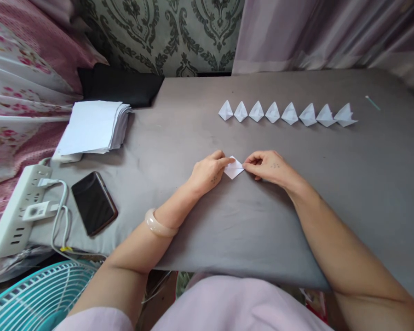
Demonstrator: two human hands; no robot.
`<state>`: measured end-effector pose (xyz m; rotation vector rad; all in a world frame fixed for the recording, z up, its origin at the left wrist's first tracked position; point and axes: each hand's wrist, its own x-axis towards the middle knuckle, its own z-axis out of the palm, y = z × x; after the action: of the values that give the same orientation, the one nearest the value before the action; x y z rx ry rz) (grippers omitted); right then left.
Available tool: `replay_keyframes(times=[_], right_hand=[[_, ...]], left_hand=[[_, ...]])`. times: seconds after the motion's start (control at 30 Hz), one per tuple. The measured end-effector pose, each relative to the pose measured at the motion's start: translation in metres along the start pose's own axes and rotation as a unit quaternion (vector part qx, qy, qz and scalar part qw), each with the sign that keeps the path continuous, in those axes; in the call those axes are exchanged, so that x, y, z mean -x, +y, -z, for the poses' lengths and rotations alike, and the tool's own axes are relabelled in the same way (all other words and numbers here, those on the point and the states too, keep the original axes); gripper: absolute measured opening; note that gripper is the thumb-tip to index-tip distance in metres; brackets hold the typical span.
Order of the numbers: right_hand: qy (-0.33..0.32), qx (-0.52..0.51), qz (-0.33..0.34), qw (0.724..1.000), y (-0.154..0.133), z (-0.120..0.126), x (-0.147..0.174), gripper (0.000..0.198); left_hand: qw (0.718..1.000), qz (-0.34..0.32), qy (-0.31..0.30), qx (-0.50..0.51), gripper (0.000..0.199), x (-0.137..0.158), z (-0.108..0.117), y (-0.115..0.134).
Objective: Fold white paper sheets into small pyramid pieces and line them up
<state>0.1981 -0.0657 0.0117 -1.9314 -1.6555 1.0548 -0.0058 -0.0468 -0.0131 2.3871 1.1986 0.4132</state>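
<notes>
A small folded square of white paper (233, 171) lies on the grey tabletop between my hands, turned like a diamond with a crease across it. My left hand (209, 171) grips its left side, the index finger laid over the upper part. At the right corner, my right hand (266, 165) pinches the paper between thumb and fingers. Farther back, several folded white paper boats (256, 112) stand in a row, points up.
At the left lie a stack of white paper (93, 126), a black folded item (122, 85) and a phone (94, 203). A power strip (15, 216) with plugs and cables stands near a teal fan (44, 294). A thin swab-like stick (373, 103) lies at the far right.
</notes>
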Motion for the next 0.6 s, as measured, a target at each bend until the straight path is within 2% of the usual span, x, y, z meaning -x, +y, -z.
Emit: replay_keyframes(times=[0.3, 0.6], right_hand=[[-0.021, -0.047, -0.022, 0.998, 0.005, -0.001, -0.003, 0.015], [-0.025, -0.006, 0.017, 1.000, 0.010, -0.004, -0.005, 0.014]], left_hand=[[1.000, -0.008, 0.001, -0.006, 0.040, 0.000, -0.002, -0.002], [1.000, -0.014, -0.005, -0.007, 0.040, 0.000, -0.001, -0.002]])
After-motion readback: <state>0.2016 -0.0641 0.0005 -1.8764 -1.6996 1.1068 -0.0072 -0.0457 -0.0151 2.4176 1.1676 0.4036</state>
